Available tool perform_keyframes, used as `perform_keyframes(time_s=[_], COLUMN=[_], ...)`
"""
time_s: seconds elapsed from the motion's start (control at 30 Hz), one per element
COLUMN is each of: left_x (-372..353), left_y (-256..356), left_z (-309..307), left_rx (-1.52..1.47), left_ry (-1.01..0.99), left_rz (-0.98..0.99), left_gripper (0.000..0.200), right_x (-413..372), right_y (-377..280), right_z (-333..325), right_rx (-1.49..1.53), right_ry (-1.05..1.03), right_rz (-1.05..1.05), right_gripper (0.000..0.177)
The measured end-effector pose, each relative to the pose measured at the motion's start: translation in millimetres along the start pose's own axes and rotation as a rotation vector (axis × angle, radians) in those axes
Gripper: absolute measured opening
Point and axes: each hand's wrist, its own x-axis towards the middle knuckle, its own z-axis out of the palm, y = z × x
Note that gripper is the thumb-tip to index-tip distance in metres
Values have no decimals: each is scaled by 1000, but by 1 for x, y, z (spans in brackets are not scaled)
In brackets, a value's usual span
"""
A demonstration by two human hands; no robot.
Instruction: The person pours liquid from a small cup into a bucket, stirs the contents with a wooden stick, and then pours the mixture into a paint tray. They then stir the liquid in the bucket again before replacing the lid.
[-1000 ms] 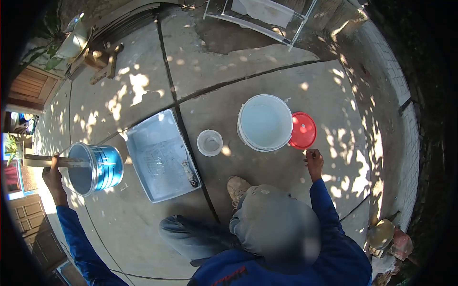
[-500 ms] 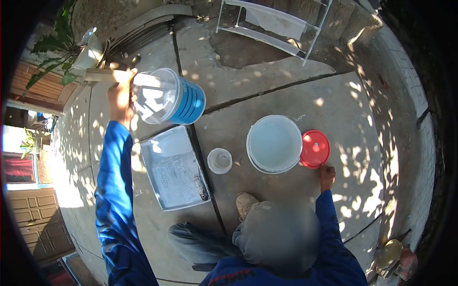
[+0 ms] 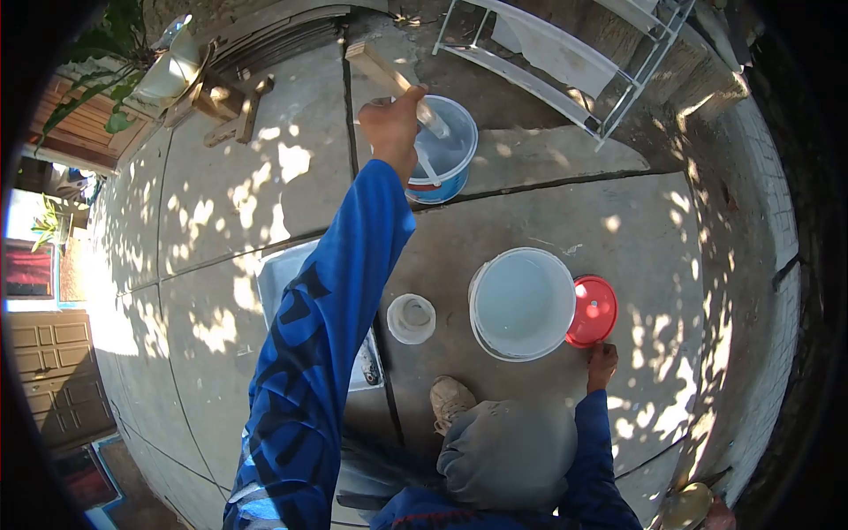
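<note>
My left hand (image 3: 393,128) is closed around a wooden stick (image 3: 380,69), its far end slanting up and left. The lower, whitish end of the stick is inside a blue-labelled plastic bucket (image 3: 444,186) standing on the concrete. Curled in beside the edge of a red round lid (image 3: 595,309) is my right hand (image 3: 602,360); whether it grips anything is hidden. A white bucket (image 3: 521,305) of pale, milky liquid stands against the lid. To its left is a small white cup (image 3: 412,319). My left sleeve covers most of a paint tray (image 3: 281,269).
A white metal rack (image 3: 530,75) stands at the back, next to tree stumps. Back left are a potted plant (image 3: 168,71) and wooden blocks (image 3: 234,110). My shoe (image 3: 450,402) rests near the cup. Dark joints cross the concrete floor.
My left hand has moved right with the stick, across the tray. The blue-labelled bucket, earlier tilted, now stands upright farther right and back. The right hand stays by the red lid.
</note>
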Motion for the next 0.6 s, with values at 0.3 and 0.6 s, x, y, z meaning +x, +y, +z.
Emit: perform_keyframes(time_s=[0.3,0.6], left_x=[30,23], left_y=[-13,-58], left_z=[-75,-164], left_rx=[-19,257], left_ry=[-332,-203], left_rz=[-159,-138], left_gripper=[30,95], right_x=[-2,26], right_y=[-33,-37], right_z=[-20,-37], right_rx=[-185,-107], right_ry=[-58,132], right_rz=[-63,-306], right_gripper=[39,26])
